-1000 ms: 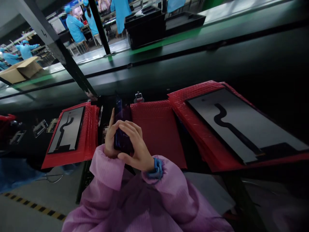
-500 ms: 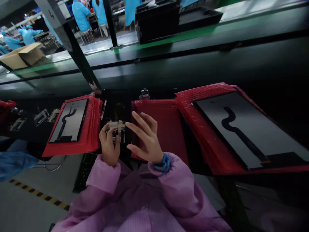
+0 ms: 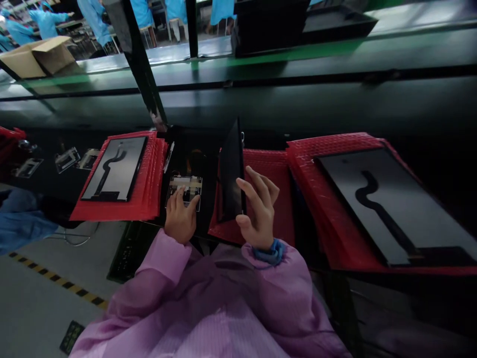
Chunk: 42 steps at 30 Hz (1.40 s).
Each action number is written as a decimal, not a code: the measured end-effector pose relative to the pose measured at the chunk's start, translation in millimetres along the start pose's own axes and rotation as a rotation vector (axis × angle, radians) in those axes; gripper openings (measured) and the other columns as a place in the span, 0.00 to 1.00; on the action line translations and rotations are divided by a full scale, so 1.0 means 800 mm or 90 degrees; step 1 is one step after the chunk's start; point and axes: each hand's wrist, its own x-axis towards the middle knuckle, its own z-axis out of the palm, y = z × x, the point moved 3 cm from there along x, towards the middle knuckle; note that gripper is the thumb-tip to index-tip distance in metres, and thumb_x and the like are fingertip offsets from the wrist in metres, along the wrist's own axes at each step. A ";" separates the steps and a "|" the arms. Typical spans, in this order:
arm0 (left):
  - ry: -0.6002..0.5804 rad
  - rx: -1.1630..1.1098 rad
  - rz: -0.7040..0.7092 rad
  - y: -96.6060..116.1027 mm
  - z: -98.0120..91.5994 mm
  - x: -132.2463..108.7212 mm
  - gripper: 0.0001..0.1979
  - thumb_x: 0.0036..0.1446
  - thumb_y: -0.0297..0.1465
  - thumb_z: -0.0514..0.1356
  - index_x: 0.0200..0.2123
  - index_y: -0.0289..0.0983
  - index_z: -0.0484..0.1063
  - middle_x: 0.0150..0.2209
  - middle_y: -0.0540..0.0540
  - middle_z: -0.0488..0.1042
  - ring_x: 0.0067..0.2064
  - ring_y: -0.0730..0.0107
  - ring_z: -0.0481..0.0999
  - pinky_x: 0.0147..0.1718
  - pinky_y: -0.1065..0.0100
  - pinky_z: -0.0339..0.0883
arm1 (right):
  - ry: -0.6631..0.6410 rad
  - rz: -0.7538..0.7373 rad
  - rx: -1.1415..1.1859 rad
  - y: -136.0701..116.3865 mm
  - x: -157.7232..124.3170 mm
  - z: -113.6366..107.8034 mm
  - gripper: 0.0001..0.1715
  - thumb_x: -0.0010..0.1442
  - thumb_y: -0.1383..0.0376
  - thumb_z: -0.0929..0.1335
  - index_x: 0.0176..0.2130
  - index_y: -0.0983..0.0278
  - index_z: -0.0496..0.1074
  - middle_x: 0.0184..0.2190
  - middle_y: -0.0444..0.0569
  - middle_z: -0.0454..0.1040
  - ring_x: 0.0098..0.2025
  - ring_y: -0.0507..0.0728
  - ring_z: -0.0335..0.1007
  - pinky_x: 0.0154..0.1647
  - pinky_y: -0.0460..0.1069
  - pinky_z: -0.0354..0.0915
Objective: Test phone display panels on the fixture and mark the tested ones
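Note:
My left hand [image 3: 181,215] lies over a small circuit board [image 3: 191,185] with tan tape across it, fingertips resting on the board and thumb apart. A thin dark display panel [image 3: 231,174] stands tilted on its edge, just right of the board. At its right edge is my right hand [image 3: 259,209], index finger and thumb against the panel, other fingers raised. Behind and under the panel lies a red bubble-wrap sleeve [image 3: 268,194], partly hidden by the panel and hand.
Display panels with black ribbon cables lie on red sleeves: a left panel [image 3: 124,166] and a right panel [image 3: 410,209]. A white pen [image 3: 169,157] lies beside the left stack. More boards [image 3: 67,160] sit far left. A dark post [image 3: 143,74] rises behind.
The dark panel now stands tilted up at my right hand; before, it was not seen upright. My left hand has relaxed from fingering the board to lying on it. The view has shifted.

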 end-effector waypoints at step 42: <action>-0.015 -0.013 0.382 0.005 0.010 0.179 0.16 0.67 0.35 0.51 0.31 0.38 0.72 0.36 0.42 0.78 0.44 0.58 0.74 0.54 0.51 0.64 | -0.439 0.052 0.102 0.080 0.108 0.089 0.15 0.69 0.61 0.63 0.38 0.66 0.77 0.39 0.53 0.78 0.44 0.58 0.69 0.53 0.54 0.62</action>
